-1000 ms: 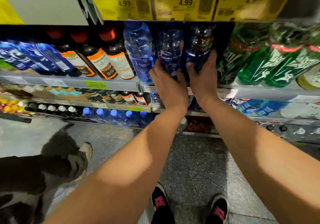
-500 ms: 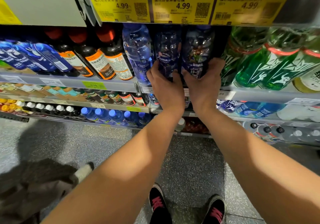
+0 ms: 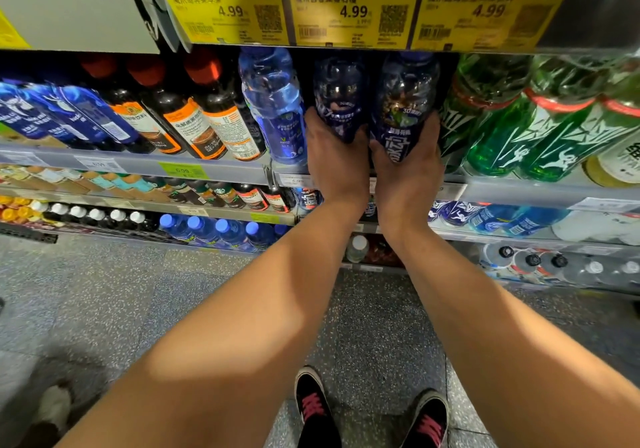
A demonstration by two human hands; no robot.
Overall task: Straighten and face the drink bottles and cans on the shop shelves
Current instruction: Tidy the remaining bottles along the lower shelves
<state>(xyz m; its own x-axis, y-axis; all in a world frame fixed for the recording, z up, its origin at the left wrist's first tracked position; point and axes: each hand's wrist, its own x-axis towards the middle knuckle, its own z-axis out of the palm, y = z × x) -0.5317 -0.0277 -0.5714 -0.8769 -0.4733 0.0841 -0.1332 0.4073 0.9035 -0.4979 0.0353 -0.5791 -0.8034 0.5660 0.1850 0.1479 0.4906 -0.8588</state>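
Shop shelving fills the upper view, with a speckled floor below and yellow price tags reading 4.99 along the shelf edge above the working tier. On that tier, the shelf carries, from left, blue-labelled bottles, dark bottles with orange labels, a clear blue bottle, two dark purple bottles, then green bottles. The left hand grips the lower body of the left purple bottle, fingers curled round its sides. The right hand grips the right purple bottle low down, thumb on its right flank and fingers wrapped round its base. The two hands lie just beside each other, wrists nearly touching. Both bottles stand at the front of the shelf, between the clear blue bottle and the green ones, leaning back in this wide view. Judgement: the step in hand is facing this purple pair, turning and seating them at the shelf lip. The right bottle's label faces outward; the left bottle's label is partly hidden by the hand, so its facing cannot be confirmed. The next move appears to call for a small twist of the left bottle, both bases set flush with the shelf edge, then release without disturbing neighbours.
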